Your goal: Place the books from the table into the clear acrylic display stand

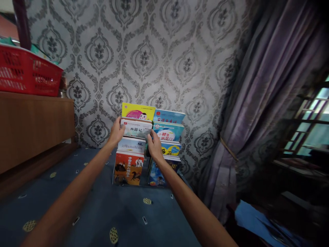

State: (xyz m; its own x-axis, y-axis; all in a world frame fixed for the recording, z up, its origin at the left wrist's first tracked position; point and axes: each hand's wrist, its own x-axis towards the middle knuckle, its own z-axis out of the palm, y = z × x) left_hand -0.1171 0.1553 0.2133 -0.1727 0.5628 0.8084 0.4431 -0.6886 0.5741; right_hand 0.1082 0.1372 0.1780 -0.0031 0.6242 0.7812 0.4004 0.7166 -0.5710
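Two columns of books stand in stepped rows against the wall. In the left column, a book with a pale grey-white cover (pixel 135 128) is gripped at its left edge by my left hand (pixel 116 132) and at its right edge by my right hand (pixel 155 146); both hands are closed. Behind it rises a yellow book (pixel 138 110). Below it are a pale blue-grey book (pixel 131 145) and, at the front, an orange-red book (pixel 128 168). The right column has a blue book (pixel 169 116) at the back, a light-blue book (pixel 168 132), a yellow-and-blue book (pixel 171 150) and a dark blue book (pixel 157 175), partly covered by my right hand and forearm.
The books rest on a dark blue patterned cloth (pixel 133 216). At left, a red plastic basket (pixel 43 73) sits on a wooden cabinet (pixel 36 127). Patterned wallpaper is behind. A tied purple curtain (pixel 231 161) hangs at right, near a window (pixel 308 120) and a blue item (pixel 253 216).
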